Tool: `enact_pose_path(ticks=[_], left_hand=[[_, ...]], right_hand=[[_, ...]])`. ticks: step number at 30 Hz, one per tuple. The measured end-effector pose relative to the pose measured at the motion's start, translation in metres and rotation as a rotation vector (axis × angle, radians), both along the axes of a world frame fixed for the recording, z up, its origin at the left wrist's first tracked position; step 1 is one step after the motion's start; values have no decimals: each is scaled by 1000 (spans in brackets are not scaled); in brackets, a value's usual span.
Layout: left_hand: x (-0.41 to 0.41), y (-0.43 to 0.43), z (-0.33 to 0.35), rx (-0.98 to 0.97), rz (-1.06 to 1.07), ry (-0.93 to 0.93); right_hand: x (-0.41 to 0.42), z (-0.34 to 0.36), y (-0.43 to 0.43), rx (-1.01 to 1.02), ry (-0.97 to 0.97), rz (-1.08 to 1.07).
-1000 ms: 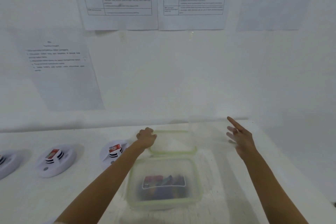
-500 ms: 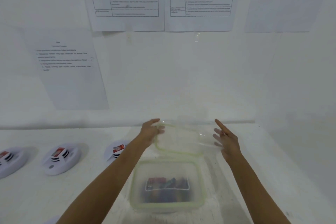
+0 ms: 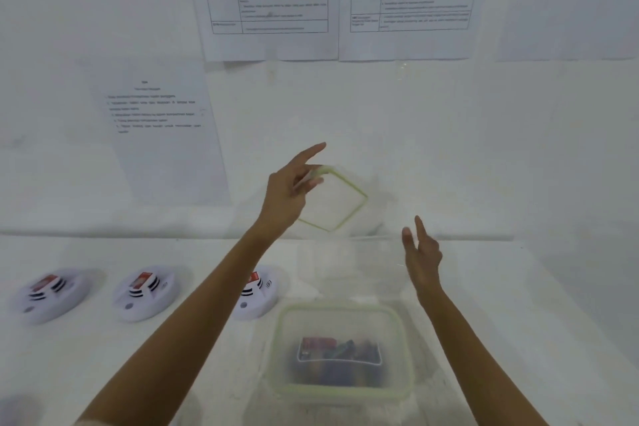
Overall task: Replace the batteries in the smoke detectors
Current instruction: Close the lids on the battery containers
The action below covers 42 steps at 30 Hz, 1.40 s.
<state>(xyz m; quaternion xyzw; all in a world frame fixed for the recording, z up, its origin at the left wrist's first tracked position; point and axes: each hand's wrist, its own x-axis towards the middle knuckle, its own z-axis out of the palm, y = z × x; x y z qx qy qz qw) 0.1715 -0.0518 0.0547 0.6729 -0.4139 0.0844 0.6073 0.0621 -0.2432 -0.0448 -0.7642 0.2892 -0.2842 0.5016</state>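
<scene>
Green-rimmed lid (image 3: 332,200) aloft in left hand (image 3: 289,191)

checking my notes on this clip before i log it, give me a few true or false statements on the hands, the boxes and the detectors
1. The left hand holds the green-rimmed lid tilted in the air above the table. True.
2. The right hand grips a battery. False: its fingers are relaxed and it holds nothing.
3. The near container has its lid off. False: its lid is on, and the batteries show through it.
4. Three smoke detectors lie in a row on the table, left of the near container. True.
5. The left forearm hides part of the rightmost smoke detector. True.
</scene>
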Motion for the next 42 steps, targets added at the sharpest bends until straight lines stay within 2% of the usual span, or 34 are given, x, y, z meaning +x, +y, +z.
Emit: enact_pose_path(ticks=[1, 2, 4, 8, 10, 11, 13, 14, 15, 17, 18, 19, 21, 23, 25, 30, 34, 37, 40, 42], left_hand=[[-5, -1, 3, -31, -37, -10], [-11, -4, 7, -51, -72, -25], [-21, -8, 19, -44, -146, -71], [-45, -18, 37, 80, -325, -150], [-46, -21, 30, 206, -413, -168], [-43, -20, 24, 281, -476, -137], [-32, -15, 9, 459, -603, -24], [-29, -11, 1, 504, -646, 91], [-28, -8, -7, 465, -663, 255], [-29, -9, -22, 134, -571, 653], [-27, -14, -31, -61, -441, 819], [-25, -19, -38, -166, -282, 909], [-28, -27, -49, -90, -7, 904], [-28, -29, -62, 47, 108, 855], [-27, -30, -72, 99, 143, 805], [-20, -31, -73, 192, 213, 562], [-15, -33, -87, 484, 191, 436], [-12, -36, -96, 621, 228, 446], [-15, -40, -97, 578, 262, 496], [-15, -41, -100, 535, 254, 546]], right_hand=[[0, 8, 0, 15, -53, -4], [0, 18, -2, 114, -125, 1], [-1, 38, -13, 435, -196, 38], [-22, 59, -43, 1197, -289, 389], [-30, 56, -48, 1337, -378, 533], [-31, 54, -48, 1318, -392, 562], [-31, 47, -52, 1155, -351, 530], [-31, 43, -54, 1049, -320, 493], [-30, 40, -54, 966, -313, 472], [-28, 38, -47, 887, -338, 476], [-25, 38, -41, 900, -382, 464], [-22, 39, -36, 910, -426, 430], [-15, 42, -25, 799, -413, 330], [-8, 41, -21, 534, -310, 274], [-5, 34, -20, 380, -247, 272], [-3, 17, -15, 258, -151, 287], [-1, 4, -13, 132, -17, 260], [3, -6, -9, 47, 112, 182], [3, -5, 2, -211, 158, -71], [3, -4, 14, -282, 197, -113]])
